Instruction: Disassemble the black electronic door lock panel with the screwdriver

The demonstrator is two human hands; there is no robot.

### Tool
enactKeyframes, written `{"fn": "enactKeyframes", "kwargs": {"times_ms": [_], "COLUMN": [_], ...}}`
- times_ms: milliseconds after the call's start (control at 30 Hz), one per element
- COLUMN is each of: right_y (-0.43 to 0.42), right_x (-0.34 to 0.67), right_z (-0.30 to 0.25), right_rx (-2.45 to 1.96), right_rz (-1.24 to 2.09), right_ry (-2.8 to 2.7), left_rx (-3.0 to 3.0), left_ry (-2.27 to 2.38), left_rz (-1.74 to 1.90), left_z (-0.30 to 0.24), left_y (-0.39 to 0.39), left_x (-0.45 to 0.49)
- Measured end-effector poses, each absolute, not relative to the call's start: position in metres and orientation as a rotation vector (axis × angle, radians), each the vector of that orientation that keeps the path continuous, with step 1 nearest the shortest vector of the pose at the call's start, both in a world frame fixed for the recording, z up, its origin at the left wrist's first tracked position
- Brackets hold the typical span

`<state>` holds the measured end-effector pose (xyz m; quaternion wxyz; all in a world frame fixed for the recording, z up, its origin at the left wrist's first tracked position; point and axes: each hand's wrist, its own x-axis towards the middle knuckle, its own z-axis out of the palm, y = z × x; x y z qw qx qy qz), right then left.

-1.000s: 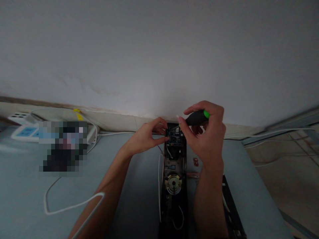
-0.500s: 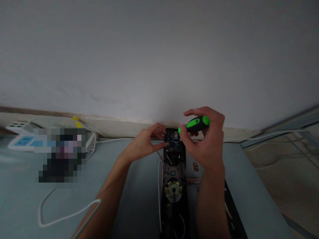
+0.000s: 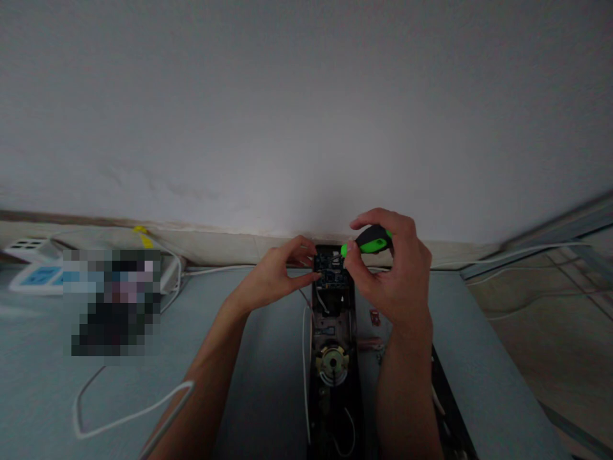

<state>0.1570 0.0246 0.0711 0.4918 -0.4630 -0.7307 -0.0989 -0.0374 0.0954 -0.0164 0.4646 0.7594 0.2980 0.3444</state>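
In my right hand (image 3: 395, 268) is a green-and-black screwdriver (image 3: 373, 241), held between thumb and fingers. Its shaft slants down to the left, onto a dark circuit board (image 3: 332, 276). The board sits at the far end of a long, narrow black housing (image 3: 335, 409). My left hand (image 3: 275, 271) grips the left edge of the board, thumb on the near side and fingers at the far corner. Nearer to me in the housing is a round metal speaker (image 3: 333, 363). The screwdriver's exact contact point is too small to make out.
A small copper-coloured part (image 3: 375, 317) lies right of the housing. Beside my right forearm is another long black piece (image 3: 453, 409). White cables (image 3: 129, 425) cross the grey table (image 3: 268, 383). A white power strip (image 3: 36, 281) lies far left, and the wall (image 3: 306, 128) rises behind.
My right hand has shifted slightly left and the screwdriver handle has turned and tilted within its fingers. The left hand keeps its place at the board. The view has moved slightly.
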Motion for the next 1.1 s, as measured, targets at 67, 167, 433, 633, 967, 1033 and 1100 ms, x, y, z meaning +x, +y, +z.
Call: {"fn": "enactKeyframes", "kwargs": {"times_ms": [67,167,433,633,967,1033,1100], "right_y": [0.025,0.028,0.028,0.024,-0.001,-0.011,-0.023], "right_x": [0.158,0.158,0.159,0.159,0.158,0.162,0.17], "right_z": [0.071,0.069,0.066,0.069,0.08,0.083,0.087], "right_rx": [-1.119,-1.094,-1.056,-1.031,-1.035,-1.055,-1.071], "right_rz": [-0.237,-0.239,-0.24,-0.234,-0.135,-0.152,-0.193], "right_ry": [-1.768,-1.762,-1.728,-1.694,-1.529,-1.532,-1.519], "left_rx": [1.871,1.871,1.871,1.948,2.421,2.444,2.469], "left_ry": [0.729,0.727,0.72,0.734,0.804,0.769,0.725], "left_rz": [0.843,0.841,0.849,0.823,0.82,0.727,0.657], "left_z": [-0.016,-0.017,-0.022,-0.018,0.022,0.025,0.027], "left_y": [0.095,0.095,0.097,0.097,0.069,0.063,0.057], "left_x": [-0.038,-0.038,-0.038,-0.04,-0.02,-0.015,-0.009]}}
